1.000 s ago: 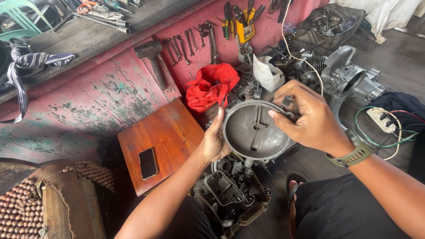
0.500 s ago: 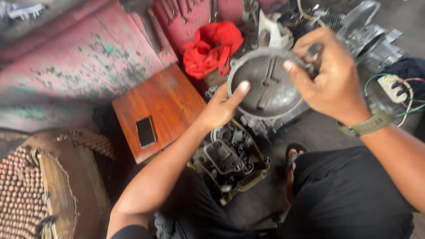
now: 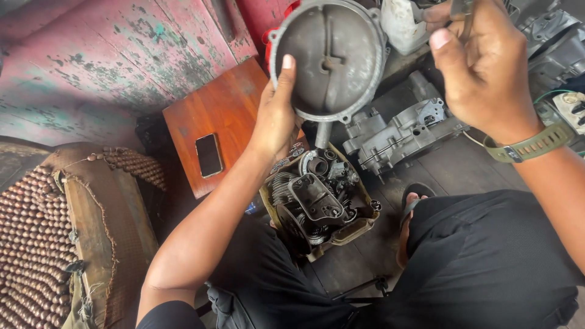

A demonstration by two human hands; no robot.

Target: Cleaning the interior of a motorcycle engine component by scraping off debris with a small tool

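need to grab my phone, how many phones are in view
1. A dark phone lies flat on the small wooden stool, left of the left hand holding the round metal cover. Others may be hidden among the clutter.

A phone (image 3: 209,155) lies on the low wooden table (image 3: 234,97).

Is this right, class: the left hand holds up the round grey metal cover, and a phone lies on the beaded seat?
Not quite. The left hand does hold the round cover, but the head view shows the phone lying on the small wooden table, not the beaded seat.
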